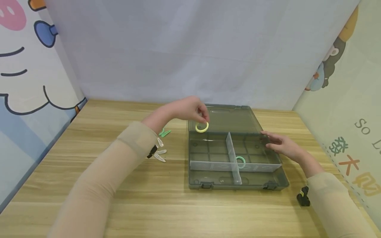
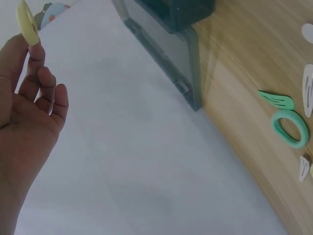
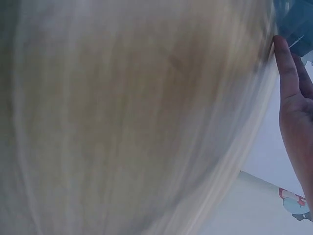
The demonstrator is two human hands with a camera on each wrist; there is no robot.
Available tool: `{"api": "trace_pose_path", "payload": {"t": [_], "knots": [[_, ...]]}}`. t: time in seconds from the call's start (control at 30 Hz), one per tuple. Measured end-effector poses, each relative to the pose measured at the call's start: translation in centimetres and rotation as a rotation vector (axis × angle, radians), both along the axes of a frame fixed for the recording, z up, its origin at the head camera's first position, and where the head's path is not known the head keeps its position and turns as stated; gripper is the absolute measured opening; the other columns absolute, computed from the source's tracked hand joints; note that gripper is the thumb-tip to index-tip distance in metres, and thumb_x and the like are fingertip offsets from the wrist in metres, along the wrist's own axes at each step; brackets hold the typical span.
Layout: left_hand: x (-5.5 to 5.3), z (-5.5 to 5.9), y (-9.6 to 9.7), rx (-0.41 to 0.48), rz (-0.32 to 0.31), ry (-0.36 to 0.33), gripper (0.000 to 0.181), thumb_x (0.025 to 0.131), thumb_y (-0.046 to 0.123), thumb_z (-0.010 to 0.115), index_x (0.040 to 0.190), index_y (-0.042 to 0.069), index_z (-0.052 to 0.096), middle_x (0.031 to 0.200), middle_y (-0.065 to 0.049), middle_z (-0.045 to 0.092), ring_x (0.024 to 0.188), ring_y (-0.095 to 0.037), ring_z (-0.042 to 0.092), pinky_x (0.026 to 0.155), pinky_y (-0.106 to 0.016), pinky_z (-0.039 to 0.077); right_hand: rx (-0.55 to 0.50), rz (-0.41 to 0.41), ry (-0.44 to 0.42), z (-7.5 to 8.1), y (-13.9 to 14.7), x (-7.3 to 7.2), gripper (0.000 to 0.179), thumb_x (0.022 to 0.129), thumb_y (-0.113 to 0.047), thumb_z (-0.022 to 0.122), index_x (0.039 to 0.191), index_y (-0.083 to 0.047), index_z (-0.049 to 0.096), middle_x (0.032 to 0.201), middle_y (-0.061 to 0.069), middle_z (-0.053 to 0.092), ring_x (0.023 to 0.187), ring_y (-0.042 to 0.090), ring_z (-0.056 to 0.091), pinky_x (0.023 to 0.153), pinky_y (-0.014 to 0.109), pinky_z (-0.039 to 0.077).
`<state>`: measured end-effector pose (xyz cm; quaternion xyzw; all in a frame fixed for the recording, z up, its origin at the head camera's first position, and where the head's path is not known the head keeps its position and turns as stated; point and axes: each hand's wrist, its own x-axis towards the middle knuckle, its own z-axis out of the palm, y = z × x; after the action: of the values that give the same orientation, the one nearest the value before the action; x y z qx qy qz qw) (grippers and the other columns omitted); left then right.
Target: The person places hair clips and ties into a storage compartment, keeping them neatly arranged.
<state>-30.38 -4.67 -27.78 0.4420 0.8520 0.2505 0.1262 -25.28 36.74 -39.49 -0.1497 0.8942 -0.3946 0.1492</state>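
Note:
My left hand (image 1: 190,109) pinches a yellow hair tie (image 1: 201,127) between thumb and fingers, over the back left of a grey translucent box (image 1: 238,186). In the left wrist view, the yellow hair tie (image 2: 27,22) stands up at the fingertips. The box lies with its lid (image 1: 226,117) folded back and dividers (image 1: 212,166) crossing inside. A mint green hair tie (image 1: 244,162) is in the box by the crossing of the dividers. At the box's right side, my right hand (image 1: 282,145) touches the edge near the hinge with fingers extended.
Left of the box lie several white snap hair clips (image 1: 159,158) and green clips (image 1: 165,133), partly behind my left forearm. The left wrist view also shows a green hair tie (image 2: 289,128) on the wooden table (image 2: 244,49). A white cloth wall (image 1: 184,49) stands behind.

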Motion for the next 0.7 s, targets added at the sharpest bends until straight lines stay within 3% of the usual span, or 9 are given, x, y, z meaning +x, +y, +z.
{"api": "trace_pose_path", "payload": {"t": [0.3, 0.47, 0.7], "knots": [[0.5, 1.6, 3.4, 0.030, -0.058, -0.002, 0.007, 0.086, 0.018, 0.070, 0.089, 0.014, 0.074, 0.086, 0.006, 0.069, 0.077, -0.011, 0.053, 0.073, -0.023, 0.042, 0.023, -0.001, 0.032, -0.1, 0.0, 0.0, 0.059, 0.096, -0.026, 0.056, 0.149, -0.018, 0.030, 0.153, 0.024, 0.020, 0.136, 0.050, 0.021, 0.093, 0.062, 0.039], [0.5, 1.6, 5.3, 0.047, -0.088, -0.020, 0.007, 0.086, 0.017, 0.070, 0.090, 0.013, 0.074, 0.086, 0.006, 0.068, 0.076, -0.011, 0.052, 0.070, -0.021, 0.041, 0.031, -0.002, 0.028, 0.0, 0.1, 0.0, 0.060, 0.096, -0.026, 0.056, 0.149, -0.019, 0.029, 0.153, 0.023, 0.019, 0.136, 0.050, 0.021, 0.094, 0.061, 0.038], [0.4, 1.0, 7.9, 0.068, -0.138, 0.016, 0.007, 0.087, 0.018, 0.069, 0.091, 0.015, 0.074, 0.086, 0.008, 0.069, 0.074, -0.009, 0.052, 0.069, -0.020, 0.042, 0.026, -0.006, 0.030, -0.1, 0.1, -0.2, 0.059, 0.096, -0.025, 0.056, 0.149, -0.017, 0.030, 0.153, 0.024, 0.020, 0.136, 0.050, 0.021, 0.095, 0.062, 0.038]]}}
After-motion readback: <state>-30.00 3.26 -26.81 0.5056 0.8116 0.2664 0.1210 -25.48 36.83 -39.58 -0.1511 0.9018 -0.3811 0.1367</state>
